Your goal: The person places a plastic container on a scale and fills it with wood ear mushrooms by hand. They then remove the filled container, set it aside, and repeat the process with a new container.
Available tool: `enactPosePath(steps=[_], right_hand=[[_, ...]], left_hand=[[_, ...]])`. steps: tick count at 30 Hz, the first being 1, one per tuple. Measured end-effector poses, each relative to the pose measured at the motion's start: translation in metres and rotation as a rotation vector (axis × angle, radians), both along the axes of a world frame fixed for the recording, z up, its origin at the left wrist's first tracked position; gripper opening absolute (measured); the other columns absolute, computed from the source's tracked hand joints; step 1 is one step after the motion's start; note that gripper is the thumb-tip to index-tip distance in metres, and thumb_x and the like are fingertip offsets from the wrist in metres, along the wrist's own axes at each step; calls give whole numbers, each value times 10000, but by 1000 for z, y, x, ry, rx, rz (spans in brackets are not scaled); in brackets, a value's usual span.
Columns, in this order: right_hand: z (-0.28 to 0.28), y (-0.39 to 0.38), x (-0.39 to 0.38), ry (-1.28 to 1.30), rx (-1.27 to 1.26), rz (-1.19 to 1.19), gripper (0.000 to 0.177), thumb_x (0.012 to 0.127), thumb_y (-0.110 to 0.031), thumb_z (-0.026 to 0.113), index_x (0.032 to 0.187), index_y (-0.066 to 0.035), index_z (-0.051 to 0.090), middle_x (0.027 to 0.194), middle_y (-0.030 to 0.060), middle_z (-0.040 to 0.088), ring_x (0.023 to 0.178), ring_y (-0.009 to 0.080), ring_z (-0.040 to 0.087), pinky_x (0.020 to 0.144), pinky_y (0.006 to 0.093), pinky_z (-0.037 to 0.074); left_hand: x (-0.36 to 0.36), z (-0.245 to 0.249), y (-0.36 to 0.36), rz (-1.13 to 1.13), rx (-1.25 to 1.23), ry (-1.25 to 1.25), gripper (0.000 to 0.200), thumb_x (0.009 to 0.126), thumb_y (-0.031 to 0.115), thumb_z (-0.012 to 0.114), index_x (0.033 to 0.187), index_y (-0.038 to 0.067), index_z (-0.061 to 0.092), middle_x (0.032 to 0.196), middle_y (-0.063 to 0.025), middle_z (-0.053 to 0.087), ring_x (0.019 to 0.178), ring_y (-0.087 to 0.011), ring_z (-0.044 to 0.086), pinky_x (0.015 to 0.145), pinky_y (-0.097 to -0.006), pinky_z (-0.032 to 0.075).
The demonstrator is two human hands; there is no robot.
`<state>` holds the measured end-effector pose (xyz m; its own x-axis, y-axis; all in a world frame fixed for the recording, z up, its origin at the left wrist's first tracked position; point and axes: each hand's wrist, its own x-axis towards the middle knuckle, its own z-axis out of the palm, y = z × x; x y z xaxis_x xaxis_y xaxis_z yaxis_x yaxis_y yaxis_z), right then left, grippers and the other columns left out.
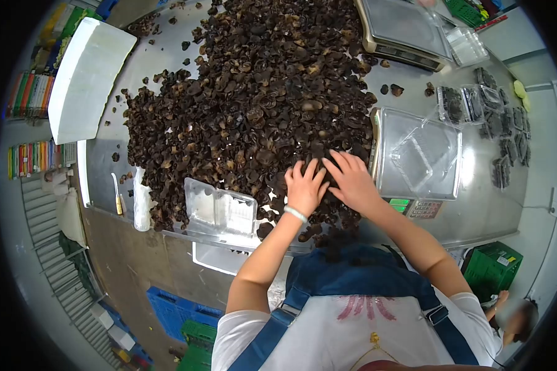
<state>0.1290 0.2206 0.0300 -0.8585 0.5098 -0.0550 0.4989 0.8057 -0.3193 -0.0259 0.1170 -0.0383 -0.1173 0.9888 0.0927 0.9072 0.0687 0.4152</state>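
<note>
A big heap of dark brown wood ear mushrooms [247, 99] covers the middle of the metal table. Along its near edge, my left hand [304, 190] rests on the mushrooms with fingers spread. Beside it, almost touching, my right hand [354, 184] lies on the heap with its fingers stretched out. Neither hand has anything visibly gripped, though the fingertips are partly among the mushrooms. To the right of my right hand, a clear plastic tray [414, 154] sits on a scale. An open clear clamshell box [220, 209] lies to the left of my left hand.
Several filled clear boxes [492, 114] stand at the right of the table [476, 213]. A second scale [405, 31] is at the back. A curved-bladed knife [117, 195] and a white panel [90, 80] are at the left. Another person [513, 321] is at the lower right by a green crate [494, 269].
</note>
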Motion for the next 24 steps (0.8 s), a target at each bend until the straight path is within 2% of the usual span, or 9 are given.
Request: enactPosePath(steps=[4, 5, 7, 9, 13, 14, 18, 21, 24], right_hand=[[-40, 21, -37, -126, 78, 265, 1007, 691, -535, 851, 1537, -170, 443, 1626, 138, 349, 1483, 359, 329, 1202, 583, 262], [-52, 31, -46, -151, 133, 347, 1028, 682, -556, 852, 1542, -180, 435, 1634, 133, 339, 1495, 355, 314, 1210, 591, 248], [-60, 59, -69, -181, 191, 204, 1060, 647, -587, 866, 1533, -189, 441, 1643, 131, 321, 1504, 355, 301, 1204, 607, 248], [-63, 89, -87, -124, 192, 134, 1051, 638, -501, 906, 1533, -199, 443, 1638, 135, 321, 1500, 360, 301, 1201, 604, 256], [-63, 126, -102, -56, 98, 20, 1039, 651, -415, 922, 1547, -220, 434, 1632, 127, 327, 1465, 393, 346, 1169, 602, 315], [-67, 127, -101, 30, -14, -7, 985, 650, -351, 918, 1510, -193, 465, 1591, 137, 367, 1399, 404, 418, 1105, 575, 412], [-60, 85, -80, 56, -159, 145, 779, 664, -222, 858, 1369, -142, 537, 1412, 140, 481, 1214, 356, 552, 909, 465, 569], [-69, 32, -39, 140, -162, 205, 647, 700, -198, 838, 1286, -131, 570, 1341, 117, 528, 1183, 324, 561, 872, 416, 583], [-64, -9, -8, 129, -113, 176, 594, 712, -196, 843, 1257, -168, 609, 1357, 96, 526, 1206, 296, 526, 919, 402, 551]], left_hand=[[-27, -9, -38, 23, -60, 68, 646, 747, 475, 827, 1322, 235, 658, 1561, -73, 446, 1432, -423, 343, 1160, -676, 214], [-34, -16, -38, 78, -36, 70, 795, 664, 413, 891, 1394, 268, 612, 1612, -84, 383, 1472, -433, 297, 1181, -674, 195], [-61, -6, -9, 121, -145, 190, 964, 587, 303, 938, 1467, 295, 546, 1648, -102, 320, 1505, -442, 248, 1201, -675, 173], [-84, -3, 34, 227, -89, 113, 1067, 540, 197, 948, 1502, 310, 502, 1661, -118, 290, 1517, -450, 224, 1209, -677, 168], [-109, -11, 92, 359, 31, 56, 929, 661, 258, 901, 1501, 306, 507, 1648, -125, 301, 1496, -457, 252, 1196, -663, 198], [-113, -11, 95, 379, -21, 30, 802, 713, 326, 872, 1453, 291, 565, 1617, -136, 349, 1477, -461, 275, 1184, -655, 220], [-92, -5, 62, 153, -36, -68, 668, 653, 313, 855, 1288, 225, 668, 1449, -128, 504, 1376, -417, 398, 1142, -585, 314], [-63, -2, 10, -27, -46, -47, 799, 574, 186, 896, 1321, 149, 614, 1361, -114, 540, 1308, -372, 458, 1101, -555, 336], [-39, -5, -26, -48, -4, -102, 723, 642, 196, 894, 1312, 181, 623, 1386, -110, 525, 1295, -362, 457, 1085, -567, 337]])
